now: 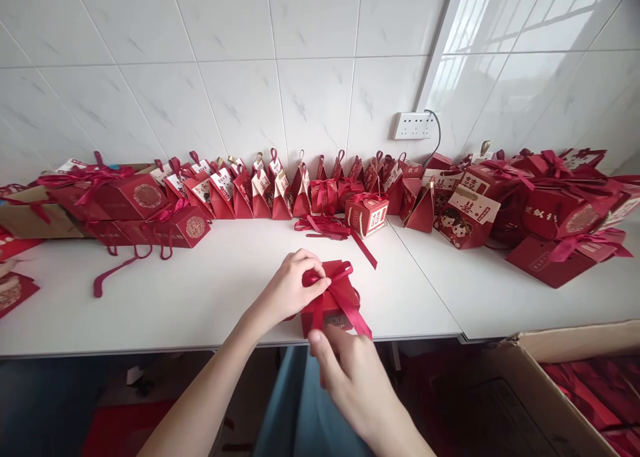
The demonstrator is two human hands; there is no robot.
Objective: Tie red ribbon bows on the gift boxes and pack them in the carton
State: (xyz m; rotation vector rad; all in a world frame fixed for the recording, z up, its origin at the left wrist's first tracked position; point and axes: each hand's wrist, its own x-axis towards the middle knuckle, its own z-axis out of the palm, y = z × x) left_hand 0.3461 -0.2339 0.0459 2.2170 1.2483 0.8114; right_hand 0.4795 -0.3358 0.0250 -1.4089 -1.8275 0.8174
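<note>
A small red gift box (309,325) stands at the front edge of the white table, with a glossy red ribbon (354,316) tied in a bow on its top. My left hand (295,282) is closed at the bow, thumb and fingers pinching a ribbon loop. In front of the box, my right hand (353,374) is closed with thumb against the fingers, at the lower end of a ribbon tail that hangs down the box's front. Part of that tail is hidden by the fingers. One more ribbon tail slants down to the right.
Triangular red boxes (223,194) line the wall. A finished-looking box (367,216) lies beside loose ribbon (325,226). Stacked red boxes (560,210) stand right, others (150,200) left. A cardboard carton (520,384) is at lower right. Another person's hand (7,277) shows far left.
</note>
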